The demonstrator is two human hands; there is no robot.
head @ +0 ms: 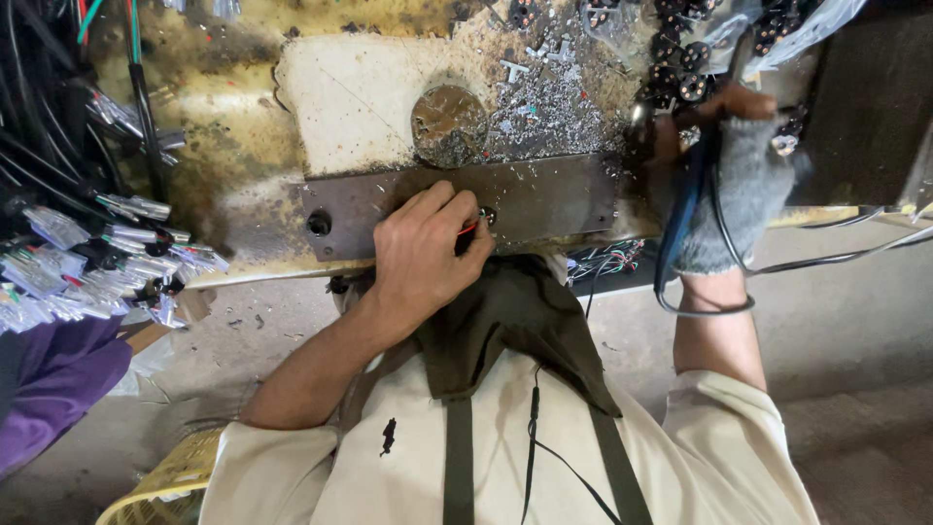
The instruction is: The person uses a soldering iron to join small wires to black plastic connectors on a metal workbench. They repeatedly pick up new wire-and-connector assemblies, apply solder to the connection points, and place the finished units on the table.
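Head view: left hand (425, 255) fingers pinched on a red wire (469, 227), gloved right hand (739, 185) fingers wrapped round a blue tool (683, 209).

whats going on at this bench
A person is working at a dirty workbench strewn with metal scraps. Their bare left hand rests on a dark metal plate at the bench edge, pinching a thin red wire by a small hole. The right hand, in a grey fingerless glove, grips a blue-handled tool with a black cable looping down. Bundles of wires lie at the left, and small black parts sit in a clear bag at the top right.
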